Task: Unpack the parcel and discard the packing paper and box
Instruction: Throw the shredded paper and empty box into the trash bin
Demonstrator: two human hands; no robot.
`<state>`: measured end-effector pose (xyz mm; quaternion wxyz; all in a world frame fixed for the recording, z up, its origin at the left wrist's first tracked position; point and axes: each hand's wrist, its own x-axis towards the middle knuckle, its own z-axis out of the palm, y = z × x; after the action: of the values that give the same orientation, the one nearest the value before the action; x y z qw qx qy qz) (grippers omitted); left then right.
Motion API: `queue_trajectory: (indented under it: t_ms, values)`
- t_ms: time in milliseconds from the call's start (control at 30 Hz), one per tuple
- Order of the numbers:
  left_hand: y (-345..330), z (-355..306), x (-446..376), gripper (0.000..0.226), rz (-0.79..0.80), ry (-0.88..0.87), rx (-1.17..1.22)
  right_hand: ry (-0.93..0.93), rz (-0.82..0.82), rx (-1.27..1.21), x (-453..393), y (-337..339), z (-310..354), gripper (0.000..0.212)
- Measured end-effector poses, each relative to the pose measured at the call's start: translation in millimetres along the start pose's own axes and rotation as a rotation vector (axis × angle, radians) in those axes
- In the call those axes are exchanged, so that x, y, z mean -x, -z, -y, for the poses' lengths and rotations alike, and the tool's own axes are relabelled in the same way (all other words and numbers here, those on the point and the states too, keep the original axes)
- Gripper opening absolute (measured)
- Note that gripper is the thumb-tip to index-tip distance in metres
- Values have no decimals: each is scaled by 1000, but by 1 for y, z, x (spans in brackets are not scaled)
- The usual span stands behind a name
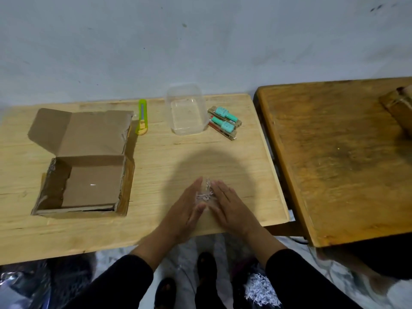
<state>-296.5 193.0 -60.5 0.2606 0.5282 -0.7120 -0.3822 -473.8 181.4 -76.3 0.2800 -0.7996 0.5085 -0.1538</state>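
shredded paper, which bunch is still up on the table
The small bunch of shredded paper between the left hand and right hand. The bigger pile of shreds lies on the floor by the person's feet.

My view: shredded paper (204,195) mostly hidden between hands, brown object (399,108) cut by right edge, tube (225,115) labels unreadable, floor clutter blurred

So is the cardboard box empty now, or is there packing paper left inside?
Empty as far as visible: the cardboard box sits open, lid folded back, bare floor showing apart from one small white fleck.
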Motion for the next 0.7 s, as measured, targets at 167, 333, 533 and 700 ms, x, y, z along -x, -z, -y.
queue_trajectory:
  t_ms: [167, 333, 533, 700]
  values:
    - [27, 24, 7, 81, -153, 96, -264, -18, -113, 199, 2, -9, 11, 87]
    - [24, 46, 10, 65, -147, 248, -516, -77, -149, 303, -15, -32, 31, 84]
    - [19, 48, 7, 59, -164, 263, -605, -141, -282, 346, -30, -37, 32, 39]
    - [19, 44, 6, 59, -201, 264, -584, -158, -326, 195, -22, -24, 24, 46]
